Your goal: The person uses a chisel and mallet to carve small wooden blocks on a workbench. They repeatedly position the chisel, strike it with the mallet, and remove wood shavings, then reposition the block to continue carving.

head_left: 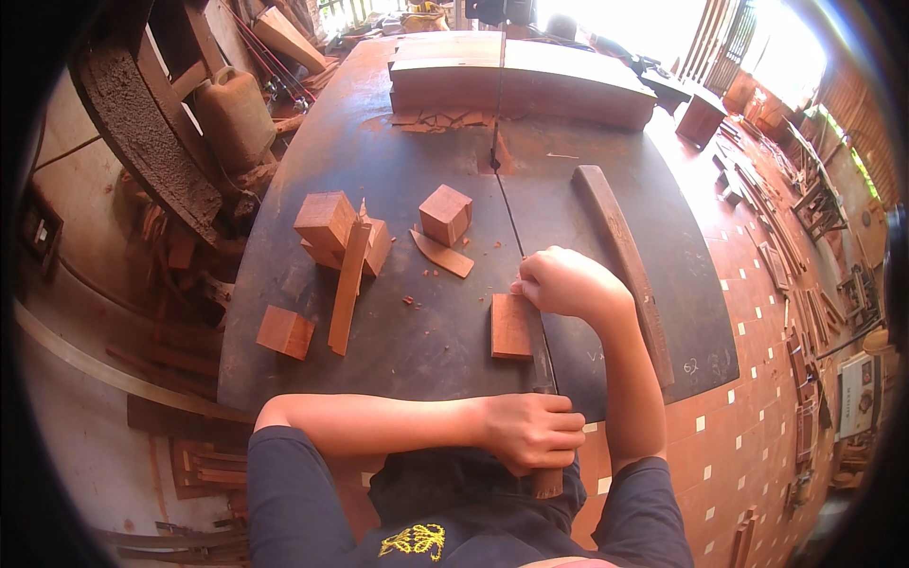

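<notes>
Left hand (pixel 535 431) clenched round handle (pixel 546 485) of long dark tool (pixel 542 362); right hand (pixel 568 281) by wooden block (pixel 509 327), can't tell what fingers grasp.

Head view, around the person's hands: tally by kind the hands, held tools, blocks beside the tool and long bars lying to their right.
Hands: 2 (left hand, right hand)
Tools: 1 (wooden-handled tool)
Blocks: 1 (reddish block)
Bars: 1 (long bar)
Total: 5

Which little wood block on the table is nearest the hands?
The block between the left hand and right hand; the other little blocks lie farther left.
</notes>
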Motion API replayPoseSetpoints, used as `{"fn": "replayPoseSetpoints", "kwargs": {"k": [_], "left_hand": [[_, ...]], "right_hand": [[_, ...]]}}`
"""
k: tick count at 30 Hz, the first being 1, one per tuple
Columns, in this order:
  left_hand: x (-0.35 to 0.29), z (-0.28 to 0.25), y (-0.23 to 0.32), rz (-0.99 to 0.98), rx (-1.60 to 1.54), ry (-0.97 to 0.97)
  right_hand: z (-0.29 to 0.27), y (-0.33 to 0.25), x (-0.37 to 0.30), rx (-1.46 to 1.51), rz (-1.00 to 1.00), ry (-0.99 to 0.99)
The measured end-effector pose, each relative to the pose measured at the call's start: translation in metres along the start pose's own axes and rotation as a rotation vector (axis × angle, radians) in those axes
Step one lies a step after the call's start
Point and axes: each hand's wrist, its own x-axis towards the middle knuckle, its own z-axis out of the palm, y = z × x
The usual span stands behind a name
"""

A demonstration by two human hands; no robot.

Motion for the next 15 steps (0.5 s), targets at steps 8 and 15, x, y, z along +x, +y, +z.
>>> {"fn": "replayPoseSetpoints", "kwargs": {"k": [8,15], "left_hand": [[-0.001,0.0014,0.0008,-0.008,-0.009,-0.008],[-0.0011,0.0011,0.0003,-0.006,-0.008,-0.006]], "right_hand": [[0.0007,-0.0001,-0.0004,0.008,-0.004,0.017],[0.0012,-0.0009,-0.0004,0.005,-0.003,0.011]]}}
